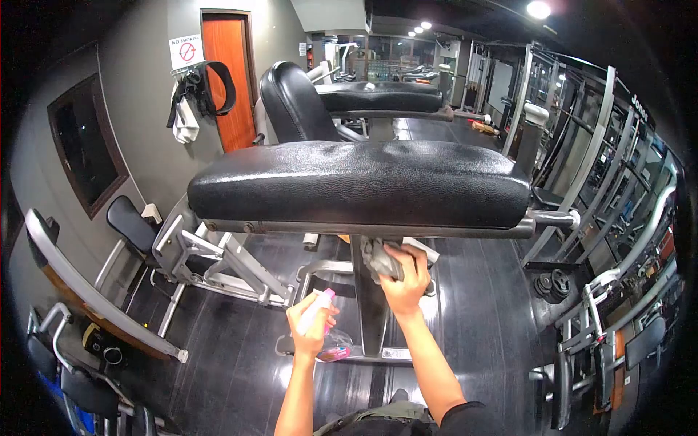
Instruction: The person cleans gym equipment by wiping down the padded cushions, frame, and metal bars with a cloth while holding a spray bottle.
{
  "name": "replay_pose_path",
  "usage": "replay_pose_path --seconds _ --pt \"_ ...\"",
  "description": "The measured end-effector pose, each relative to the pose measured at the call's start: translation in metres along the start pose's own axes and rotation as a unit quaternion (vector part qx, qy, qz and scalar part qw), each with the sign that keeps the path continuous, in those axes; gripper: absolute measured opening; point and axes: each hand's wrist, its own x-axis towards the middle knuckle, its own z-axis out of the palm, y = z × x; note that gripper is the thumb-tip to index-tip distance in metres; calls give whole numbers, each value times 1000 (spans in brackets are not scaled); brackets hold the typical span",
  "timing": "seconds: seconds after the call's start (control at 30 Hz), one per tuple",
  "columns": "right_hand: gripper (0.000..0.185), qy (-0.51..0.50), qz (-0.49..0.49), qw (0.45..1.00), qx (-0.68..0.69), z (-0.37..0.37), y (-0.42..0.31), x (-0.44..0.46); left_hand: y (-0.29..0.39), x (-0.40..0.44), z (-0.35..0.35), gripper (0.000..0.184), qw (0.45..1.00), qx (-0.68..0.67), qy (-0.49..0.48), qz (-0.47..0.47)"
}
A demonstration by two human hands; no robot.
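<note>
A long black padded bench (356, 182) on a metal frame stretches across the middle of the view. Below its pad, my right hand (408, 280) is closed on a crumpled grey cloth (382, 261), which lies against the upright post (372, 312) under the bench. Lower and to the left, my left hand (311, 323) grips a spray bottle by its white and pink head (320, 309). The clear bottle body with a pink label (336, 354) hangs beneath that hand, in front of the frame's base.
Behind the bench stands a black padded seat back (294, 102). Gym machines with metal frames (218, 254) are at the left, and racks (603, 131) rise at the right. Weight plates (552, 285) sit on the dark floor (480, 320). Belts and a white cloth (185, 120) hang on the wall.
</note>
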Motion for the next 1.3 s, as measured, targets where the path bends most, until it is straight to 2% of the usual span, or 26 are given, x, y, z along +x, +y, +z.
replay_pose_path --seconds 0.1,0.33,0.43,0.57,0.63,0.73,0.83,0.97,1.03,1.07,1.17,1.23,1.3 --pt "55 -20 -41 999 -16 10 -4 0 1 -1 0 24 999 -29 -4 -14" --pt "50 -194 -117 970 -86 -15 39 -62 -5 -5 -1 20 999 -30 -19 -10" --pt "52 -162 -105 979 -59 -19 40 -42 -7 -7 0 26 999 -15 -7 -29" --pt "55 -89 -93 991 -36 -12 20 -8 -12 -8 5 25 1000 9 -5 -17" --pt "56 -98 -89 991 -19 -10 22 -15 -11 -6 10 24 1000 -2 7 -31" --pt "58 -246 -118 961 -34 -14 38 -50 -14 -6 20 20 997 -40 42 -49" --pt "59 -328 -154 931 -50 -24 67 -83 -22 -9 22 20 996 -34 46 -63" --pt "58 -287 -138 948 -9 -26 63 -60 -22 -12 24 21 995 -17 68 -75" --pt "55 -177 -114 977 43 -16 50 -35 -27 -14 25 21 994 -10 74 -76" --pt "53 -153 -98 982 48 -15 40 -24 -29 -15 27 21 994 -6 76 -77" --pt "55 -143 -86 984 60 -9 35 -30 -29 -18 32 20 992 -8 93 -80" --pt "53 -224 -83 970 43 -6 44 -60 -30 -18 35 20 992 -11 95 -79" --pt "54 -253 -130 959 -12 -10 58 -88 -35 -24 36 20 992 -13 95 -81"
